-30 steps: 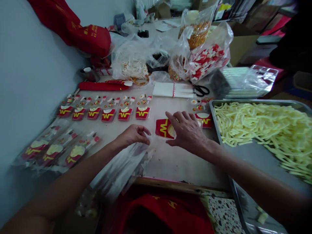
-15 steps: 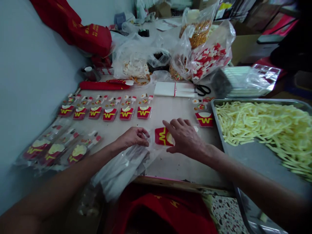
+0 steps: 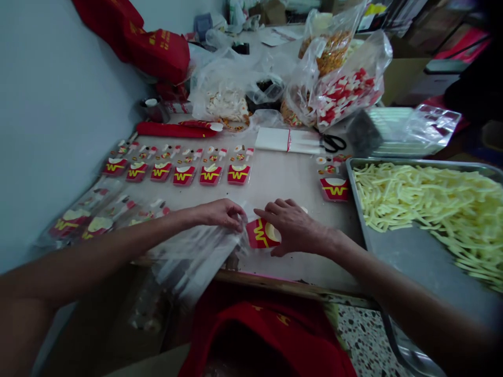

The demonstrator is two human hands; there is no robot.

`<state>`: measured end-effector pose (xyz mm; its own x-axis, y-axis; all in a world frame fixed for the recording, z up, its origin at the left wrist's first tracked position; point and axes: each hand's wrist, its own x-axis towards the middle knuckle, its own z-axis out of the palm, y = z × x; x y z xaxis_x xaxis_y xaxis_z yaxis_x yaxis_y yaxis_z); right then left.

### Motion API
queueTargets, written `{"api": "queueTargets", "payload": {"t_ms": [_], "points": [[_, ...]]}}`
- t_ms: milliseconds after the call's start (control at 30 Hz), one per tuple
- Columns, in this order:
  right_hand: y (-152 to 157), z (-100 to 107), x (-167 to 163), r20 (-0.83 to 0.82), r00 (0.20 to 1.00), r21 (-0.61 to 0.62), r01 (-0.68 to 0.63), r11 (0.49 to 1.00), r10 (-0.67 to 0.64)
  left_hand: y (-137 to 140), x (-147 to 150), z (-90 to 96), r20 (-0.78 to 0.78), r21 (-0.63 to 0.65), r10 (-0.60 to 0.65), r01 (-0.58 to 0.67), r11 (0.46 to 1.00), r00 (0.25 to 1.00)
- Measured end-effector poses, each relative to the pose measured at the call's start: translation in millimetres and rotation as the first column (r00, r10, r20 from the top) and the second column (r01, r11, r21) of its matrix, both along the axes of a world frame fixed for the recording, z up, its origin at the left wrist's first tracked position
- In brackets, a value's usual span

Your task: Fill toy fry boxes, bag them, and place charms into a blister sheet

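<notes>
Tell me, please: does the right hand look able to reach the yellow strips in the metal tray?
Probably yes, once it is free: the right hand seems to hold the red pack, but the metal tray lies close on its right, and nothing seems to cover the yellow strips.

On surface point(image 3: 286, 183), I'm spanning packet point(image 3: 257, 234) with right hand point(image 3: 293, 228) near front edge, left hand point(image 3: 222, 213) pinching plastic sleeves point(image 3: 196, 262) just left of it. Six packets point(image 3: 184, 175) lying in row behind my left hand, toward left; bagged packets point(image 3: 67, 222) lying before row. Lone packet point(image 3: 334, 189) sitting at right, beside tray point(image 3: 408, 262); strips point(image 3: 432, 193) lying in tray. Behind: banded bundle point(image 3: 272, 140), scissors point(image 3: 334, 142) lying at its right, filled bags point(image 3: 349, 94) standing farther back.
</notes>
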<state>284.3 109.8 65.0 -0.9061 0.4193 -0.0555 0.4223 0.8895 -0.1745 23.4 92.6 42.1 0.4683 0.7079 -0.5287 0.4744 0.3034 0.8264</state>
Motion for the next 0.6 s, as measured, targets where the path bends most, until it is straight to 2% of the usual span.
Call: {"api": "queueTargets", "payload": {"t_ms": [67,167,267,333,400,467,533,600], "points": [[-10.7,-0.3,-7.1,0.009,0.999,0.039,0.05,0.998,-0.05,7.8,2.7,16.2,-0.085,0.101,-0.104,0.112,0.989,0.991],[-30.4,-1.8,-22.3,-0.008,0.989,0.074,0.148,0.986,-0.148,19.4,11.7,38.5,-0.246,0.208,-0.229,0.282,0.937,0.942],[-47.4,-8.4,-41.0,-0.045,0.953,0.064,0.301,0.952,-0.298,19.6,19.7,45.8,-0.384,0.289,-0.273,0.395,0.872,0.882],[-55.5,-16.0,-49.6,-0.069,0.906,0.033,0.421,0.907,-0.418,7.2,20.8,41.6,-0.484,0.439,-0.149,0.387,0.811,0.862],[-62.9,-24.2,-49.9,-0.112,0.86,0.018,0.502,0.864,-0.498,-15.4,19.1,32.1,-0.527,0.649,0.108,0.317,0.692,0.843],[-71.8,-31.3,-40.4,-0.167,0.832,0.043,0.543,0.839,-0.529,-42.5,17.2,19.3,-0.496,0.784,0.331,0.249,0.569,0.803],[-81.8,-36.4,-24.7,-0.196,0.81,0.092,0.577,0.812,-0.553,-65.7,17.9,5.2,-0.461,0.824,0.418,0.203,0.529,0.782],[-90.0,-39.7,-9.2,-0.186,0.784,0.112,0.616,0.779,-0.593,-77.9,21.5,-6.6,-0.457,0.822,0.437,0.179,0.541,0.775]]}}
